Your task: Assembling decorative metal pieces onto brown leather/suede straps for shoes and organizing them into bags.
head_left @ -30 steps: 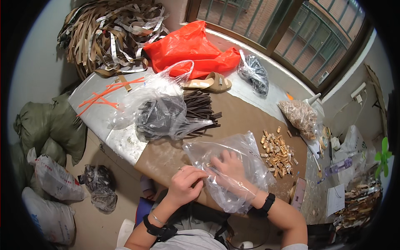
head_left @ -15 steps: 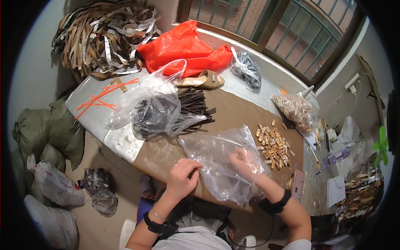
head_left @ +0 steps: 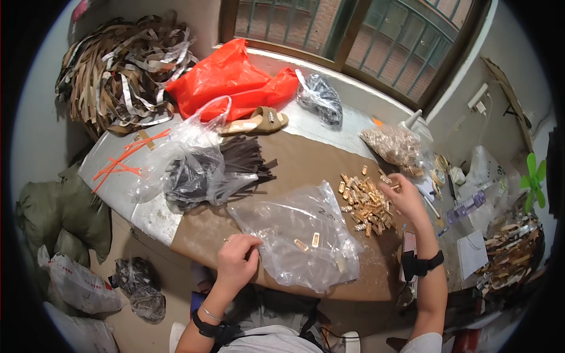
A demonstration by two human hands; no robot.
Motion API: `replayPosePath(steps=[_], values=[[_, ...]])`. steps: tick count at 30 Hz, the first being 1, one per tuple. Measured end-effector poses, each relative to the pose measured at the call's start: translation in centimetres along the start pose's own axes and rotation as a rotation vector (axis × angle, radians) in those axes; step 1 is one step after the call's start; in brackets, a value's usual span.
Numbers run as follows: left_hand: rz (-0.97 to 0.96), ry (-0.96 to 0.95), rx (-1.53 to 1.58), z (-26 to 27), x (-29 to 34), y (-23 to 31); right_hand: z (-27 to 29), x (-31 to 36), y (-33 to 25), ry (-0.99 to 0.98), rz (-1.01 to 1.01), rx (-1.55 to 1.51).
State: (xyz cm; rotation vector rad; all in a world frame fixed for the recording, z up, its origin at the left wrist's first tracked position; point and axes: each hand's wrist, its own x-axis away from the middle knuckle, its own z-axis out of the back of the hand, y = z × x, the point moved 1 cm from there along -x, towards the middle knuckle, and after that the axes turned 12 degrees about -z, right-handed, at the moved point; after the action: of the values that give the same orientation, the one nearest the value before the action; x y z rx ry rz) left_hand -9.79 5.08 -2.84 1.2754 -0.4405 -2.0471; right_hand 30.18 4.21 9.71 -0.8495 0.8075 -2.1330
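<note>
A clear plastic bag lies flat on the brown sheet before me. My left hand pinches its left edge between thumb and fingers. Two small gold metal pieces show through the film, apart from each other. To the right of the bag is a loose heap of similar gold pieces, which look like small buckles or clasps. At the heap's upper right edge, my right hand has its thumb and fingers closed around one small gold piece; the fingers partly hide it.
A bundle of dark strips in clear plastic lies left of the bag. Behind are a sandal, a red plastic bag and a filled clear bag. A phone and a green fan are at the right.
My right hand has come out of the bag and moved up right to the gold heap. The bag has flattened, with two gold pieces showing in it. The view has shifted slightly.
</note>
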Motion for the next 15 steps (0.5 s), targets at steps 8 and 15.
replayPosePath(steps=[8,15], values=[[-0.037,0.006,0.003,-0.5,-0.4,0.3,-8.1,9.9,0.8,-0.542,0.509,0.497],[0.032,-0.02,0.016,0.1,-0.4,0.0,-14.4,7.1,0.4,-0.225,0.703,0.496]])
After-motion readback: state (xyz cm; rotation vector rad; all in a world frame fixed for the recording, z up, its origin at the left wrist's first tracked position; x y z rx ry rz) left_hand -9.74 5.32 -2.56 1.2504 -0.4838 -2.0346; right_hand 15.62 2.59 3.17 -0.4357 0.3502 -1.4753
